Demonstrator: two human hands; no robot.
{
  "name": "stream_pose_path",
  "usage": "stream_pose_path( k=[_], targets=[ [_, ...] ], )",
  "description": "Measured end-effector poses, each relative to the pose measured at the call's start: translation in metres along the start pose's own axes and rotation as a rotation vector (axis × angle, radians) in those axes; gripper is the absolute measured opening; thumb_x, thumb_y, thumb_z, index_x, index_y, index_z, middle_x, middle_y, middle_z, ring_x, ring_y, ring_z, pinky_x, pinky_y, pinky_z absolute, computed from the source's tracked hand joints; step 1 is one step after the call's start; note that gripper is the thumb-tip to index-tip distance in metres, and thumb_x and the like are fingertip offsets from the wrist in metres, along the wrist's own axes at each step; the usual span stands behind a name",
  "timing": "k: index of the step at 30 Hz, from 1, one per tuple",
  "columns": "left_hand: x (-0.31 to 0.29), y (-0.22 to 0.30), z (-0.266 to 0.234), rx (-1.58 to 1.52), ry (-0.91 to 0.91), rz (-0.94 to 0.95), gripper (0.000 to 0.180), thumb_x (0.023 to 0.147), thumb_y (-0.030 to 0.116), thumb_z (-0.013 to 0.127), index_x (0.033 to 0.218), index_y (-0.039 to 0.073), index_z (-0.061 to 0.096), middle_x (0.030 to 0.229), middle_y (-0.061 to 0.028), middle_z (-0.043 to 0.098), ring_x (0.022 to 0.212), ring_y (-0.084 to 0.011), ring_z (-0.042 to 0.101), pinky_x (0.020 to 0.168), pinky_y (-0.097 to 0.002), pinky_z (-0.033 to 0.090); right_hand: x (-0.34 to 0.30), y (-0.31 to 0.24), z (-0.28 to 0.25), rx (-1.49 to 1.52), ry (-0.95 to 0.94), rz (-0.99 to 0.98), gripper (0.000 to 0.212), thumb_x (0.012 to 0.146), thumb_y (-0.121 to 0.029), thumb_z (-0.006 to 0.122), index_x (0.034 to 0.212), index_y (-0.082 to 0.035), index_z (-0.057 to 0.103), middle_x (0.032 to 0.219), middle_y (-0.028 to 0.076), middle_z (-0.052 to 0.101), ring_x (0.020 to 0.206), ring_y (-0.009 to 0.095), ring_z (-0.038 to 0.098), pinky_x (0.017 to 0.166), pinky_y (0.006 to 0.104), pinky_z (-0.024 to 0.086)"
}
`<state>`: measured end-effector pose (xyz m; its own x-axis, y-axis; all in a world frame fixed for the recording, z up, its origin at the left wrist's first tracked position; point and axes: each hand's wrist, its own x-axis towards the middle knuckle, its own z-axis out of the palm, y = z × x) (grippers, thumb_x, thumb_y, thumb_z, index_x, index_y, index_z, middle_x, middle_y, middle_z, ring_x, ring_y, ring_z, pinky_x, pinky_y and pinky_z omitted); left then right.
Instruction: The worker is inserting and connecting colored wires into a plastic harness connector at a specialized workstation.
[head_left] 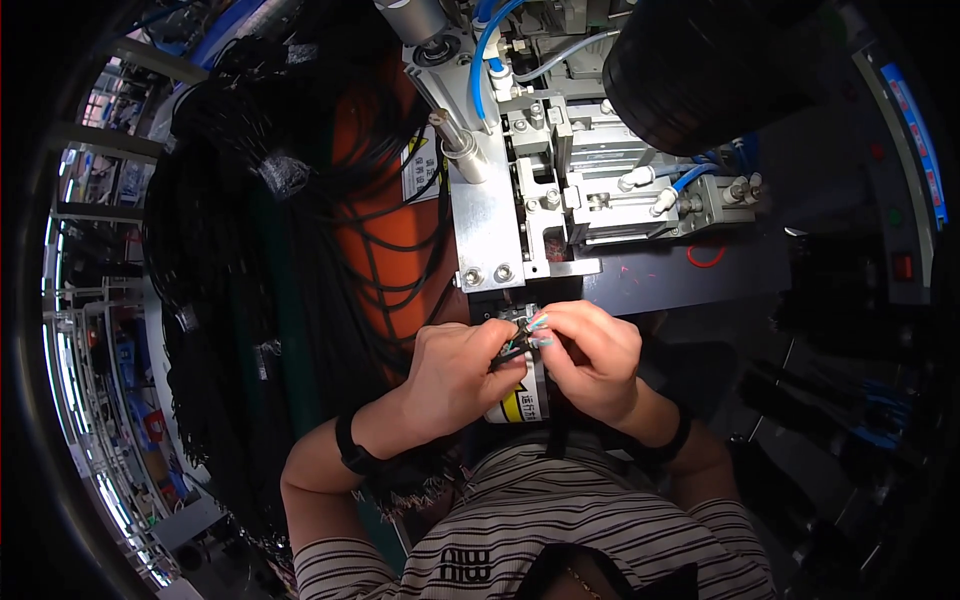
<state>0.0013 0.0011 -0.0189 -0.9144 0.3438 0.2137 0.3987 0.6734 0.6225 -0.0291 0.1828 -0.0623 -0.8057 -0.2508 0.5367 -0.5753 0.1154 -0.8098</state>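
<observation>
One cable [513,353] slants forward-right, left hand [452,368] gripping it, right hand [597,362] pinching the wires [538,321] at its far end.

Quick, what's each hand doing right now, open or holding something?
Left hand: closed, pinching a black cable near its end.
Right hand: closed, fingertips pinching thin coloured wires at that end.

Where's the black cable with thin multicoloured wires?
Head view, centre: the black cable is held between the left hand and right hand, just below the silver metal machine.
</observation>
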Motion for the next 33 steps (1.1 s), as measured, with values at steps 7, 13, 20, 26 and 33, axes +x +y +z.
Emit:
stream_pose_path(
  k=[7, 13, 20, 26, 33],
  targets=[
    [0.0, 0.004, -0.003, 0.24, 0.01, 0.175, 0.035, 0.07, 0.02, 0.079, 0.096, 0.005, 0.06, 0.061, -0.0041, 0.053, 0.048, -0.0205, 0.053, 0.047, -0.0323, 0.038, 0.005, -0.007, -0.009, 0.175, -0.113, 0.236, 0.013, 0.082, 0.005, 0.068, 0.094, 0.006, 0.065, 0.086, 0.01, 0.067, 0.063, 0.008, 0.059, 0.052, 0.02, 0.045],
    [-0.004, 0.004, 0.0, 0.327, 0.023, 0.227, 0.032, 0.075, 0.027, 0.071, 0.094, 0.004, 0.059, 0.06, -0.0001, 0.047, 0.051, -0.0153, 0.051, 0.051, -0.0302, 0.036, 0.0, -0.007, -0.004, 0.215, -0.079, 0.314, 0.009, 0.082, 0.001, 0.068, 0.09, 0.004, 0.064, 0.082, 0.01, 0.066, 0.061, 0.012, 0.06, 0.051, 0.0228, 0.045],
    [-0.006, 0.007, -0.007, 0.46, -0.082, 0.215, 0.044, 0.07, 0.017, 0.071, 0.108, -0.002, 0.061, 0.071, -0.0035, 0.054, 0.059, -0.0175, 0.055, 0.054, -0.031, 0.04, 0.008, 0.0, -0.006, -0.21, -0.069, -0.098, 0.01, 0.078, -0.003, 0.068, 0.088, 0.0, 0.065, 0.078, 0.012, 0.063, 0.058, 0.025, 0.062, 0.05, 0.0326, 0.048],
    [-0.005, 0.007, -0.01, 0.453, -0.053, 0.205, 0.05, 0.069, 0.011, 0.065, 0.117, -0.003, 0.061, 0.086, -0.0077, 0.056, 0.07, -0.0203, 0.056, 0.06, -0.0314, 0.045, 0.004, 0.004, -0.006, -0.139, -0.158, 0.126, 0.01, 0.077, -0.002, 0.068, 0.087, -0.001, 0.065, 0.078, 0.01, 0.063, 0.06, 0.027, 0.062, 0.052, 0.0341, 0.049],
    [-0.003, 0.012, -0.012, 0.413, -0.129, 0.2, 0.048, 0.072, 0.009, 0.061, 0.119, -0.002, 0.061, 0.087, -0.0073, 0.053, 0.07, -0.021, 0.052, 0.061, -0.0319, 0.045, 0.002, 0.007, -0.001, -0.138, -0.072, 0.048, 0.01, 0.079, 0.003, 0.069, 0.088, 0.003, 0.063, 0.077, 0.013, 0.064, 0.058, 0.023, 0.061, 0.051, 0.0302, 0.049]
  ],
)
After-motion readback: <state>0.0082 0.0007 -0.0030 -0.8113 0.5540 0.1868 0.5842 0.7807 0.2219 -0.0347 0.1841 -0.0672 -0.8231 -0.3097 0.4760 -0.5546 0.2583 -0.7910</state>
